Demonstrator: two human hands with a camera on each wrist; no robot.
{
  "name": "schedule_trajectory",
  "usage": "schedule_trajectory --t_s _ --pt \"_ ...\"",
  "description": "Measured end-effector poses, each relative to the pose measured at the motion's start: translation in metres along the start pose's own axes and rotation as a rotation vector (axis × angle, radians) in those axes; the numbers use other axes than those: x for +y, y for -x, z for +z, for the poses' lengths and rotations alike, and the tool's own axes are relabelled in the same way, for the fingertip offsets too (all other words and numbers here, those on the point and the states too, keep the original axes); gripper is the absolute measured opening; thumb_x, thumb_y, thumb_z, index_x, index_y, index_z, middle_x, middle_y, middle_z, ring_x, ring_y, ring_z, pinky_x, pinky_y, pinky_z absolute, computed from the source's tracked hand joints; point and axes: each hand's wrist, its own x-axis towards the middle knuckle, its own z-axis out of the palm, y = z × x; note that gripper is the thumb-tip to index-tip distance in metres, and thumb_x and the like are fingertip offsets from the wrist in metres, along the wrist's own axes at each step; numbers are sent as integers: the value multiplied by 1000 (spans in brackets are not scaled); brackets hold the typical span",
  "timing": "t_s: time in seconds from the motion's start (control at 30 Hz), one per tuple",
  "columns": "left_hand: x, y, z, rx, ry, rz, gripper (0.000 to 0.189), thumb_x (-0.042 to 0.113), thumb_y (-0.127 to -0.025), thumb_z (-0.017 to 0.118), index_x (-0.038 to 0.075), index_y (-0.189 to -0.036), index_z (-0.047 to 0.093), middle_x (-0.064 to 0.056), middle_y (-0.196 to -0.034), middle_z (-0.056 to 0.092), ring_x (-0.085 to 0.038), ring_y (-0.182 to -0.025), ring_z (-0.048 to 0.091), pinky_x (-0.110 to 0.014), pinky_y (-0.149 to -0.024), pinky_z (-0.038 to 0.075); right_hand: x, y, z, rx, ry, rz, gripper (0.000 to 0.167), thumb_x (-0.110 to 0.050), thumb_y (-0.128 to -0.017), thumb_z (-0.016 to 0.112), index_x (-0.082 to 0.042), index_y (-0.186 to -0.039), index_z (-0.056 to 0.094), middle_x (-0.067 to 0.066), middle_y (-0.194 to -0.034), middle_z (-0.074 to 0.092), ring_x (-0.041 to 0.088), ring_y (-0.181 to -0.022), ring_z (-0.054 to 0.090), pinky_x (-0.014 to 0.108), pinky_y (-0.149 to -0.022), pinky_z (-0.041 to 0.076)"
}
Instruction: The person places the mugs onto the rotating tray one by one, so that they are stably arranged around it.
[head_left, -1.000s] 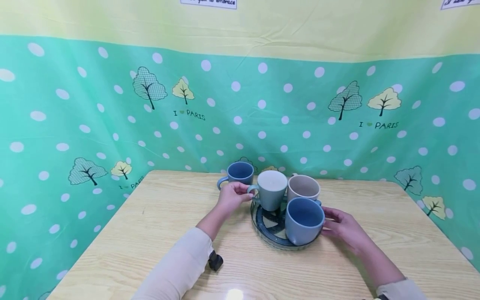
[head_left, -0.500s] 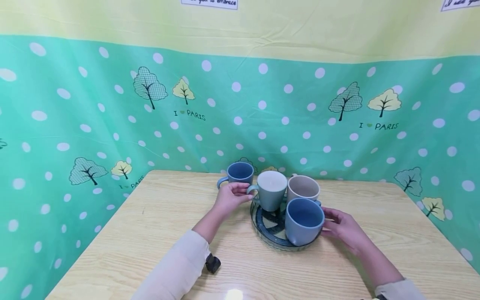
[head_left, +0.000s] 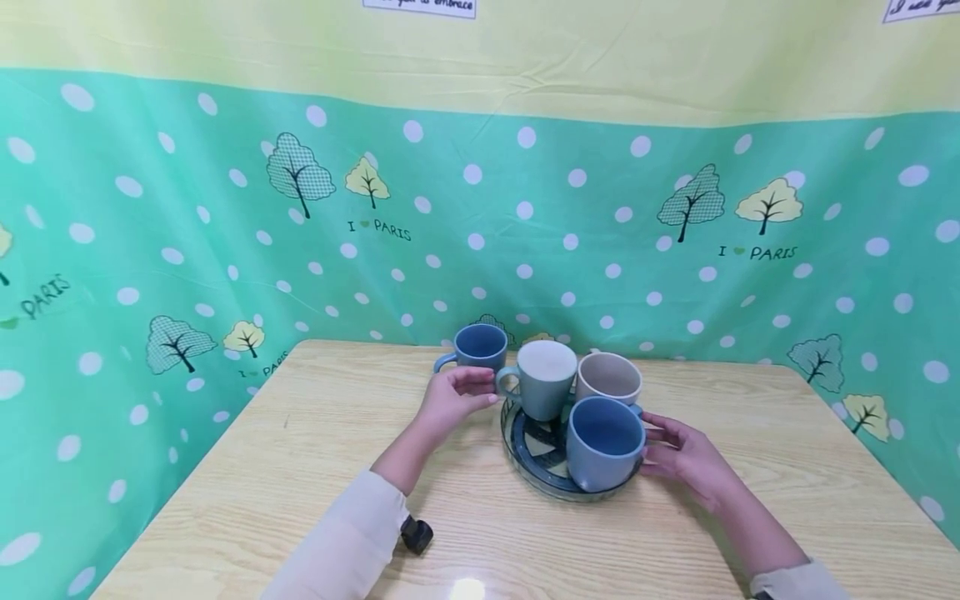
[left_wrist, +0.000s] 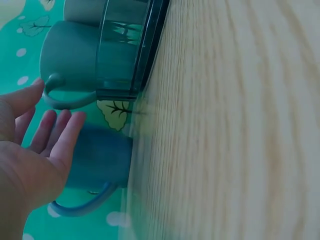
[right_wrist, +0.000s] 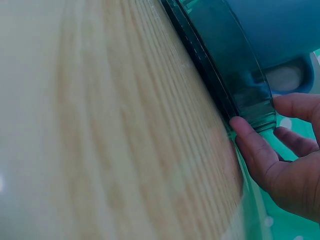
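Note:
A round glass-walled tray [head_left: 551,486] stands on the table with a green mug [head_left: 545,392], a beige mug [head_left: 618,377] and a light blue mug [head_left: 600,461] on it. My left hand [head_left: 450,406] is just left of the green mug's handle, fingers loosely bent and a small gap from it. In the left wrist view that hand [left_wrist: 37,155] has nothing between thumb and fingers. My right hand [head_left: 690,458] is at the tray's right side, by the light blue mug. In the right wrist view its thumb and fingers [right_wrist: 255,145] pinch the tray's wall.
A darker blue mug [head_left: 482,348] stands on the wooden table [head_left: 300,467] behind my left hand, close to the back edge. A green and yellow printed cloth [head_left: 480,208] hangs behind the table. A black strap piece [head_left: 416,535] sits at my left cuff.
My left hand has let go of the green mug's handle and drawn back slightly left. The tray has turned a little: the green mug shifted right, the light blue mug left.

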Motion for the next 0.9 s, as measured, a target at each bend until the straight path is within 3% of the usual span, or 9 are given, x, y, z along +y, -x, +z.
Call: schedule_trajectory --t_s 0.13,0.4,0.73,0.9 --pt "6 5 -3 1 -10 20 43 -4 -79 77 -6 -120 63 -23 -118 65 -37 -113 61 -29 -92 55 0 1 0 -5 -15 -7 70 5 -90 60 10 -148 21 34 -135 41 21 -101 64 44 -87 58" --pt "1 9 -9 107 5 68 39 -4 -76 79 -1 -114 67 -17 -108 69 -26 -102 66 -29 -88 57 3 3 3 0 -40 3 73 5 -89 62 9 -149 20 34 -134 39 21 -98 65 43 -88 58" --pt "-1 13 -21 159 28 118 41 2 -79 80 -7 -116 65 -24 -118 60 -39 -112 55 -28 -90 56 4 7 2 15 -24 16 73 3 -86 67 8 -145 25 32 -129 41 24 -98 65 42 -89 57" --pt "-2 12 -27 209 3 127 44 1 -78 81 -8 -117 63 -20 -120 60 -35 -112 55 -31 -91 56 3 7 3 10 -29 23 73 3 -83 69 8 -143 26 31 -127 43 26 -96 65 43 -88 57"
